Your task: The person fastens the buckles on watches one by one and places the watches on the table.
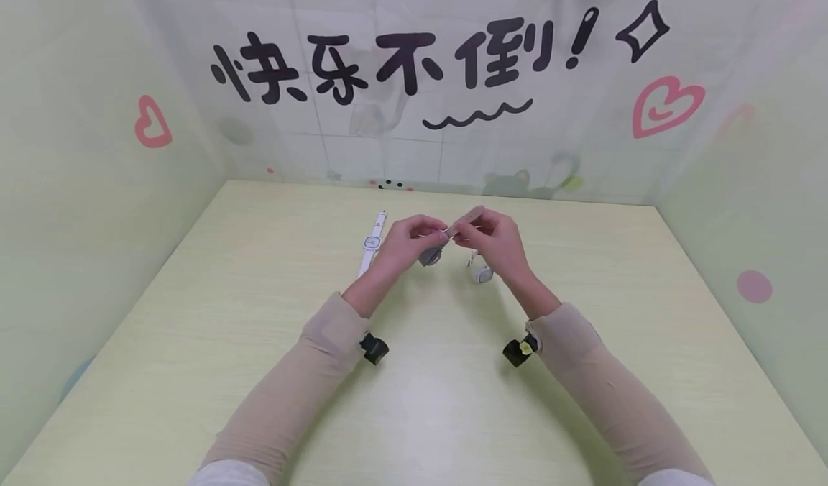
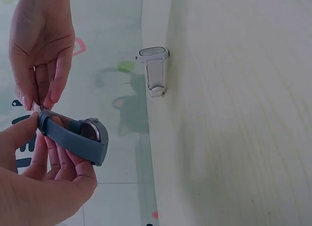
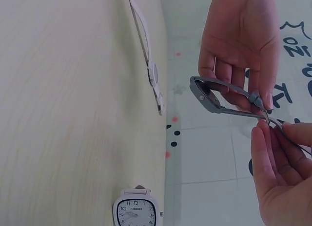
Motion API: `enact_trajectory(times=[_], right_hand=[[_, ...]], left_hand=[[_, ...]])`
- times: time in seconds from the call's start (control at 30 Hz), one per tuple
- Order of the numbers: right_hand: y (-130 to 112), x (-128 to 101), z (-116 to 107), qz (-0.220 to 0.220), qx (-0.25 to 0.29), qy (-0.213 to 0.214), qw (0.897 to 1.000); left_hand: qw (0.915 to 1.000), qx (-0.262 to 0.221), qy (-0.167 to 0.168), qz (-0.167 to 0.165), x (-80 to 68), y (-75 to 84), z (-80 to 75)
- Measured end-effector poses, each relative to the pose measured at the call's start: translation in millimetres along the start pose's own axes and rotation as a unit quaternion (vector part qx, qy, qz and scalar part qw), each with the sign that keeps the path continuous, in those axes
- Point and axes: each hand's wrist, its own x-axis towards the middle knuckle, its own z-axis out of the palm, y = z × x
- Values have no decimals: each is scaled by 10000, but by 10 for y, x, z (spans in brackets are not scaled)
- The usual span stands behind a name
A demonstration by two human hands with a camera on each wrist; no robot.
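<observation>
Both hands hold a grey wristwatch (image 1: 430,256) up over the far part of the table. In the left wrist view its strap is bent into a loop, the case (image 2: 92,131) hanging at one end. My left hand (image 1: 409,243) pinches the strap close to the buckle and keeper. With thumb and fingers, my right hand (image 1: 497,243) grips the free strap end (image 1: 474,215), which sticks out past the buckle. In the right wrist view the strap passes through the metal buckle (image 3: 264,114) between both hands' fingertips.
A white watch (image 1: 371,242) lies stretched out on the table (image 1: 414,414) left of the hands. Another white watch (image 1: 482,274), its strap looped, stands below the right hand with its square dial (image 3: 135,214) showing. A printed curtain (image 1: 388,155) hangs behind the table.
</observation>
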Motion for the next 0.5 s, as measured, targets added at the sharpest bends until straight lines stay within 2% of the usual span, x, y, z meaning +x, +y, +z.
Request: enact_trajectory(times=[0.23, 0.5], right_hand=[[23, -12, -12, -98, -14, -26, 9999], [33, -16, -19, -114, -198, 4, 9997]], left_hand=[[9997, -121, 215, -64, 8, -4, 33], [9991, -288, 287, -80, 18, -2, 60]])
